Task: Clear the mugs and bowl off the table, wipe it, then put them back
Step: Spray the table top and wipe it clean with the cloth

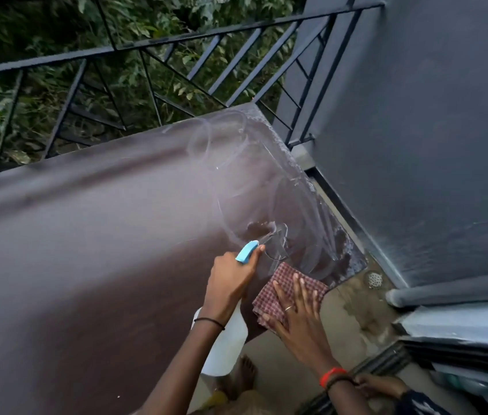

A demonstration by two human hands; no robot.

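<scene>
A right hand (pixel 296 313) presses a cloth (pixel 287 272) at the corner of the counter (pixel 102 265).
Its fingers lie straight; beside them, the left hand (pixel 230 283) grips a spray bottle (pixel 230 339), with wet streaks (pixel 266 187) just beyond.

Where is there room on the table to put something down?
The left and middle of the table, from the railing side to the near edge, is bare. The right end has wet streaks. The near right corner is crowded: the left hand holds the spray bottle, the right hand presses the cloth.
</scene>
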